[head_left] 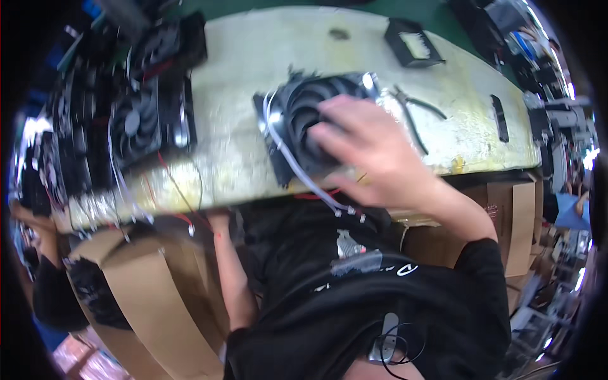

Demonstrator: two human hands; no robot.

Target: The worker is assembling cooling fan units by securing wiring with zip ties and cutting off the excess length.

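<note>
A black cooling fan on a square frame [297, 120] lies on the worktable in front of me. White leads [294, 166] run from it over the table's near edge and end in small connectors. My right hand [367, 149] is over the fan's right side, slightly blurred, its fingers apart and curved, with nothing seen in them. Whether the fingertips touch the fan I cannot tell. My left hand [218, 216] is low at the table's near edge, left of my body, and its fingers are hidden. Pliers [415, 117] with dark handles lie spread just right of the fan.
More black fans [136, 123] crowd the table's left end, their wires hanging over the edge. A black box [413, 45] stands at the far right, and a dark flat strip [500, 118] lies nearer the right end. Cardboard boxes [149, 304] flank me; another person's arm [41, 234] is at far left.
</note>
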